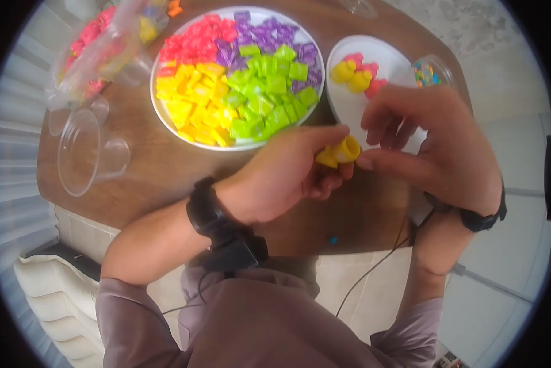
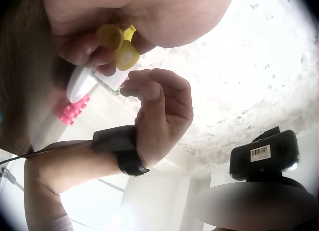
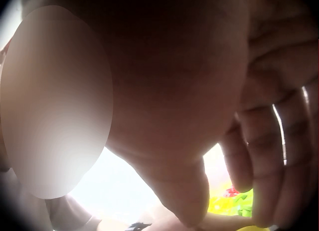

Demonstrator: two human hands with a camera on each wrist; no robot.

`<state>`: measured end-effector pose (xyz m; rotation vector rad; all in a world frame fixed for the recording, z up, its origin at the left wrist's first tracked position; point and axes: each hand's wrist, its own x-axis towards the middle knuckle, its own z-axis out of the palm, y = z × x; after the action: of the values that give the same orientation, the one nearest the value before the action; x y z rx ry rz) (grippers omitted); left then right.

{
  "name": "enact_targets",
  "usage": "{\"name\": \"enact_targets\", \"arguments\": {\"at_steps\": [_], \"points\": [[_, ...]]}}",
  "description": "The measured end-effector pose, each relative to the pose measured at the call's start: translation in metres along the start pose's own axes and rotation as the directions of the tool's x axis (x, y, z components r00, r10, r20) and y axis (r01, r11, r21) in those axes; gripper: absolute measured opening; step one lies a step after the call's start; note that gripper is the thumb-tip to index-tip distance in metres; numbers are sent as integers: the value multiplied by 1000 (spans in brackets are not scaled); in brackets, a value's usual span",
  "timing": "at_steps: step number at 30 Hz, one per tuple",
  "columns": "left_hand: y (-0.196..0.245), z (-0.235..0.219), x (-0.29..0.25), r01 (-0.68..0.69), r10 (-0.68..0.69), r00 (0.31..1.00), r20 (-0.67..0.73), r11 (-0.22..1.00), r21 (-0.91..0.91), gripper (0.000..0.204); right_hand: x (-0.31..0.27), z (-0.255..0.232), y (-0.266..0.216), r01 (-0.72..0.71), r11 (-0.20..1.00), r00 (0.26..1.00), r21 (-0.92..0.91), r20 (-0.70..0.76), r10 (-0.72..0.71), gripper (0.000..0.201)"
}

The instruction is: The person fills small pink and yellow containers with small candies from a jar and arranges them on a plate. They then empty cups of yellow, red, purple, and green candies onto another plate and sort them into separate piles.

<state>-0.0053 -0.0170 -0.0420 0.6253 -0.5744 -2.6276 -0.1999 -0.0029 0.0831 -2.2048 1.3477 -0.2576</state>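
Note:
My left hand (image 1: 281,168) pinches a small yellow hollow plastic piece (image 1: 349,148) between thumb and fingers. Its round mouth faces up and toward the right hand. In the left wrist view the yellow piece (image 2: 127,56) shows two rounded parts side by side, partly covered by the fingers. Beside it hovers my right hand (image 1: 438,138), loosely bent and holding nothing, thumb tip right by the piece. Behind the right hand a smaller white plate (image 1: 343,101) carries yellow and pink moulded pieces (image 1: 360,78).
A large round white plate (image 1: 246,146) holds square wrapped pieces in red, purple, yellow and green. Left of it lie clear plastic cups (image 1: 113,156) and a clear bag (image 1: 119,43) with pink pieces. A clear tub of colourful bits (image 1: 427,73) stands right. A blue bit (image 1: 332,240) lies near the table edge.

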Motion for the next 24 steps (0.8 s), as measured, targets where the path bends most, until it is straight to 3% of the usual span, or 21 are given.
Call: {"name": "enact_targets", "arguments": {"at_steps": [4,8,10,12,15,17,20,24], "points": [[-1,0,-2,-10,10,1000,3,999,36,29,-1,1,-1,34,997,999,66,-18,-33,29],[2,3,-2,-9,10,1000,-13,998,63,30,-10,-1,-3,-30,997,999,74,-10,31,27],[0,3,-1,6,-4,999,-35,999,44,30,-27,3,-17,-137,988,991,-71,0,137,26],[2,6,-2,14,-6,997,-75,995,98,30,-57,21,-14,-6,994,996,-106,84,14,28],[-1,6,-1,-7,16,998,-54,987,162,29,-88,74,-6,53,998,987,-43,153,-45,22],[-1,6,-1,-12,20,999,-47,985,170,29,-96,95,-2,-64,998,995,-12,70,64,19],[-2,6,-1,-15,24,999,-46,984,180,29,-106,107,9,-71,994,996,81,-51,75,17],[-2,6,0,-29,42,997,-59,978,206,28,-103,108,7,-53,995,994,79,-88,60,15]]}}
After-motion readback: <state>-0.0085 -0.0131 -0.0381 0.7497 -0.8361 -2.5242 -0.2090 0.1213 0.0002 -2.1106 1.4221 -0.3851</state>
